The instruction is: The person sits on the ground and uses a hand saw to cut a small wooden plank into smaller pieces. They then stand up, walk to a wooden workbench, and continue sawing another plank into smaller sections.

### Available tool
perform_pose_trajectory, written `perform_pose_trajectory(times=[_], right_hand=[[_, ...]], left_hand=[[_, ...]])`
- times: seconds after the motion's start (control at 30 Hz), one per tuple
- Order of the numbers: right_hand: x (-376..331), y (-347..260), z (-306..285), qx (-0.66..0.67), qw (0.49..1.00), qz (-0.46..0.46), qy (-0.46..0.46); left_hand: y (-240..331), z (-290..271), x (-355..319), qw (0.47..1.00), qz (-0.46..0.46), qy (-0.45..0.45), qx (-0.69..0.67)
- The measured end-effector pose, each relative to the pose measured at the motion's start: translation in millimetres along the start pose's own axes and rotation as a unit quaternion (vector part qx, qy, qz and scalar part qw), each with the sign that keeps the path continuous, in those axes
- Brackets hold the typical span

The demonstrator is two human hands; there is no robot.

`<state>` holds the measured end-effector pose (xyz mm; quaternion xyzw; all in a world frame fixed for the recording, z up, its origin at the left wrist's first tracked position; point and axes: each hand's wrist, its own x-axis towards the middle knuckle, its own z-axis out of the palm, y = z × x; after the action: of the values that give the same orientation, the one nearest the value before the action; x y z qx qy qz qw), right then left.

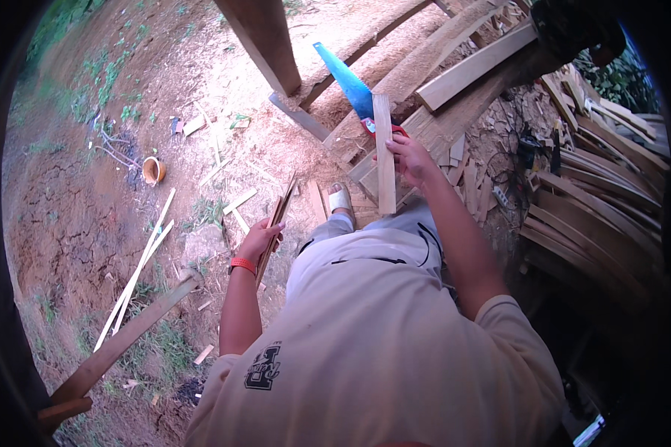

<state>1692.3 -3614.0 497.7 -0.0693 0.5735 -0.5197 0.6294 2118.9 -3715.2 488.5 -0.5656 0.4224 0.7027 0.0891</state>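
Note:
My right hand (412,159) is closed around a short, pale wooden batten (385,175), held upright over the end of a wooden bench. Directly behind that batten is a handsaw (350,86) with a blue blade and red handle. The handle lies against my fingers, and I cannot tell if they grip it too. Lower and to the left, my left hand (259,242), wearing a red wristband, grips a few thin, dark-edged wooden strips (274,216) that slant past my left leg.
Planks and a squared beam (477,67) lie on the bench ahead. Curved boards (596,223) are stacked at right. A post (265,45) rises at the front. An orange pot (153,170), pale strips (138,276) and a propped brown bar (134,335) are at left. Sawdust covers the ground ahead.

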Motion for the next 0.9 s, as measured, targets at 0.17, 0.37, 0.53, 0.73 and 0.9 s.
perform_pose_trajectory(times=[0.17,0.37,0.53,0.73,0.9], right_hand=[[77.4,-4.3,38.5,-0.109,0.991,-0.045,0.058],[177.2,13.7,55.2,-0.266,0.955,-0.093,0.092],[203.7,3.8,54.8,-0.487,0.851,-0.152,0.126],[132.4,10.5,82.2,-0.488,0.798,-0.318,0.152],[16.5,41.5,133.0,-0.350,0.917,-0.029,-0.188]], left_hand=[[-37.3,-1.3,-19.7,0.999,-0.009,0.013,-0.051],[-64.4,9.7,-54.4,0.990,-0.017,0.021,-0.141],[-50.5,12.4,-70.1,0.966,0.022,-0.021,-0.256],[-26.1,2.1,-69.1,0.947,0.080,-0.097,-0.297],[13.6,-3.2,-46.1,0.935,0.112,-0.122,-0.314]])
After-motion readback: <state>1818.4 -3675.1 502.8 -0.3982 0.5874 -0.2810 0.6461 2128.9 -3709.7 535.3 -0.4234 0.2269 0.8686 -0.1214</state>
